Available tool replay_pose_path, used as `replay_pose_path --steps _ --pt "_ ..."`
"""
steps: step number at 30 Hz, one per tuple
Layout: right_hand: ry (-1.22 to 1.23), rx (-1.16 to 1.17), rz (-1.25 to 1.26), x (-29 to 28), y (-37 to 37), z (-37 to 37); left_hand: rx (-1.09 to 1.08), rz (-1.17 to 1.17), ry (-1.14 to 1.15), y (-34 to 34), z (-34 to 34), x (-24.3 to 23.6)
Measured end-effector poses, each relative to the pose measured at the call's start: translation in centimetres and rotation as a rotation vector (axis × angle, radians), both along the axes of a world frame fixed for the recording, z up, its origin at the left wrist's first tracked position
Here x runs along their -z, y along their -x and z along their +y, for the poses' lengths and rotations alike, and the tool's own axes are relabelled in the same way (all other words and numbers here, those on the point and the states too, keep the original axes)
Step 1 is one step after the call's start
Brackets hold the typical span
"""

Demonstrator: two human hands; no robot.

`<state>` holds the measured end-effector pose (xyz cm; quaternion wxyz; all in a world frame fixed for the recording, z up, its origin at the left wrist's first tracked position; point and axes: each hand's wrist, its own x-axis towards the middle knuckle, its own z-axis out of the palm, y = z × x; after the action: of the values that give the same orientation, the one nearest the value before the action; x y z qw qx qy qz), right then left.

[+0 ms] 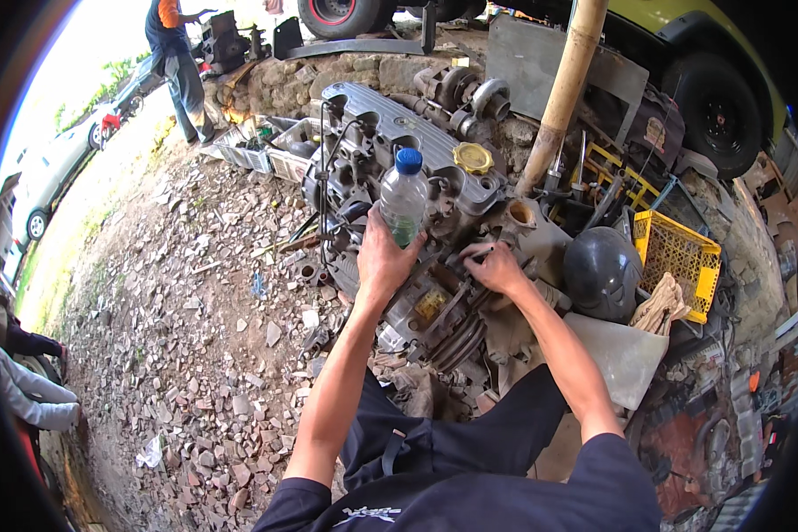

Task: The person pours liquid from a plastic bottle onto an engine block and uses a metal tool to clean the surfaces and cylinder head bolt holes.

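Observation:
A clear plastic bottle (402,202) with a blue cap stands upright in my left hand (387,254), whose fingers wrap round its lower part. Some liquid shows low in the bottle. Behind and beneath it lies a greasy engine (430,306), with a long grey ribbed cover (377,108) and a yellow filler cap (473,159). My right hand (498,268) rests at the engine's right side, fingers curled together around something small and dark. What exactly those fingers hold is too small and partly hidden to make out.
A black helmet (601,273) and a yellow crate (678,262) sit to the right, near a bamboo pole (563,97). Turbocharger-like parts (461,93) lie behind the engine. Broken tile pieces (213,355) cover the left ground. One person (177,71) stands far left; another sits at the left edge.

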<state>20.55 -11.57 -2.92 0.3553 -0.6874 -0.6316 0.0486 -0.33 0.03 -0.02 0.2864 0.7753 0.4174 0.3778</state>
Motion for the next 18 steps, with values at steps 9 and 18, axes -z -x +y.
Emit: replay_pose_path --steps 9,18 --pt "-0.073 0.036 -0.081 1.7 -0.3 1.0 0.008 -0.016 -0.009 0.0 0.3 0.1" --pt "-0.023 0.171 -0.152 2.5 -2.7 1.3 0.011 -0.023 -0.011 -0.3 0.1 -0.3"
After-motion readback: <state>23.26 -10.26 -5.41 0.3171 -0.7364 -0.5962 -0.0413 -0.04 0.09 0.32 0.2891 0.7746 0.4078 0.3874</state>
